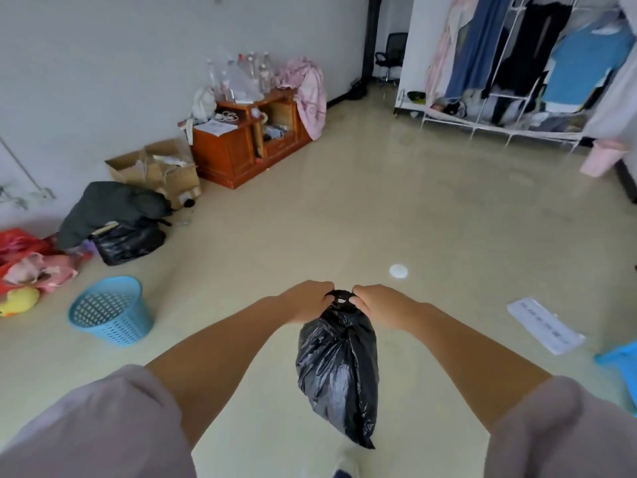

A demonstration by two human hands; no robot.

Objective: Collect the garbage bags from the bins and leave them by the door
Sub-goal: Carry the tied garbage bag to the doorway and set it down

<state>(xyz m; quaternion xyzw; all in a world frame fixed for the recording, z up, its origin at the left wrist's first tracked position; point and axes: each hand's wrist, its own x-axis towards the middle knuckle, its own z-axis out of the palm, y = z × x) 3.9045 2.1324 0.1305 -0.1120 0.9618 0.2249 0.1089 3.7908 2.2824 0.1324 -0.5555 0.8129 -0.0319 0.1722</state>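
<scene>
Above the middle of the pale floor (344, 208), a black garbage bag (339, 370) hangs clear of the ground, gathered at its neck and held out in front of the person. Left hand (310, 303) and right hand (375, 305) meet at the knot; the fingers of both are curled closed on the bag's twisted top, one to each side, which looks like tying or tightening the neck so nothing spills in carrying. Bag sags narrow and long, so likely light and part full. Blue mesh bin (110, 310) stands near, toward the left edge of the floor, no liner visible in it; judged the bag's source. A second blue bin (620, 367) shows only partly at the right edge. Another black bag (127, 243) lies by the left wall beside a dark coat (110, 208) and cardboard boxes (155, 167). Sheet of paper (544, 326) lies loose on the floor to the right. A doorway shows at the far end beyond the clothes rack (517, 63); carry not yet begun.
</scene>
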